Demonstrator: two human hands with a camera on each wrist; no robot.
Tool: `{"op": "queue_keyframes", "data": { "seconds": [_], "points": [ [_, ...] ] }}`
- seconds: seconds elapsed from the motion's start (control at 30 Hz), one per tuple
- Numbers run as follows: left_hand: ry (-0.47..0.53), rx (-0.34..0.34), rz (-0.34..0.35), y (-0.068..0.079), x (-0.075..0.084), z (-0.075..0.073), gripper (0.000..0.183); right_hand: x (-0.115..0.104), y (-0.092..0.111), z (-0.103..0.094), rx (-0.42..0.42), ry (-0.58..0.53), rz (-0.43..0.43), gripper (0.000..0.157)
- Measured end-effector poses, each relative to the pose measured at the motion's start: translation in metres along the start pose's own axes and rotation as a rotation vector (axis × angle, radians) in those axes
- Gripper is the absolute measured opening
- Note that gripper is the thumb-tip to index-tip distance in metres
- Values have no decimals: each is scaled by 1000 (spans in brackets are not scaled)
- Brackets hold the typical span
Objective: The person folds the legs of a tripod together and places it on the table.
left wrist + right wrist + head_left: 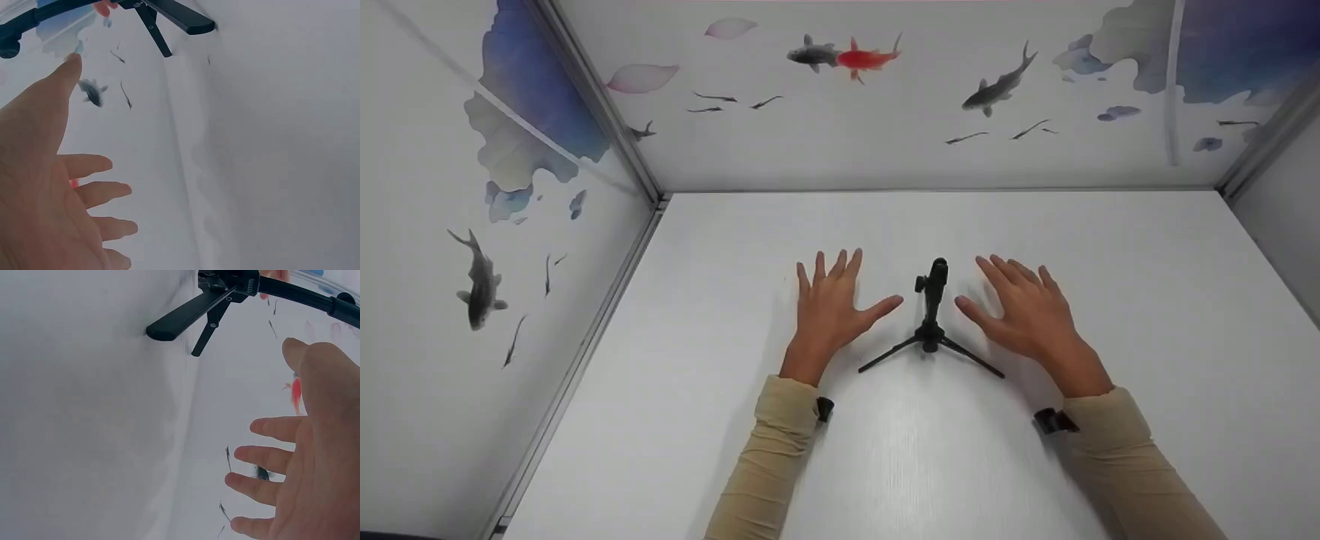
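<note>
A small black tripod (931, 315) stands upright on the white table, its legs spread and a knob on the left of its top. To its left is my left hand (831, 307), fingers straight and spread, the thumb pointing at the tripod without touching it. My right hand (1024, 311) is on the other side, fingers extended, thumb also close to the post but apart from it. Both palms are bare in the wrist views, where the tripod's legs (188, 19) and its post (298, 295) show near the top edge.
The white table (930, 465) is bounded by a back panel (885, 150) and a left panel (420, 412), both printed with fish and blue-grey patches. Another plain panel (1290, 195) rises at the right. A dark camera (1055, 421) sits at the right wrist, another (825, 409) at the left.
</note>
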State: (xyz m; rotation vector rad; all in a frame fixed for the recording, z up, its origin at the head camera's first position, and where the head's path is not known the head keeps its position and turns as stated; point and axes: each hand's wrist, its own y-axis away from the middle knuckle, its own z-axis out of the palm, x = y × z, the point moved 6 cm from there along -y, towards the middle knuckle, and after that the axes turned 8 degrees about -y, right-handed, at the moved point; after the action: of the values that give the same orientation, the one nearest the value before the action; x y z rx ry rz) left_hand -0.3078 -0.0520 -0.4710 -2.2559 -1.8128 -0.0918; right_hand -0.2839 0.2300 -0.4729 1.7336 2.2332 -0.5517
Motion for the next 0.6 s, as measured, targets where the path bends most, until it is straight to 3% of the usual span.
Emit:
{"op": "queue_keyframes", "data": {
  "seconds": [0.2,0.6],
  "points": [
    [154,-27,68,3,6,1,95,-5,1,-2,63,-30,-50,78],
    [365,-174,169,8,21,7,57,-18,3,-11,183,-71,-121,59]
  ]
}}
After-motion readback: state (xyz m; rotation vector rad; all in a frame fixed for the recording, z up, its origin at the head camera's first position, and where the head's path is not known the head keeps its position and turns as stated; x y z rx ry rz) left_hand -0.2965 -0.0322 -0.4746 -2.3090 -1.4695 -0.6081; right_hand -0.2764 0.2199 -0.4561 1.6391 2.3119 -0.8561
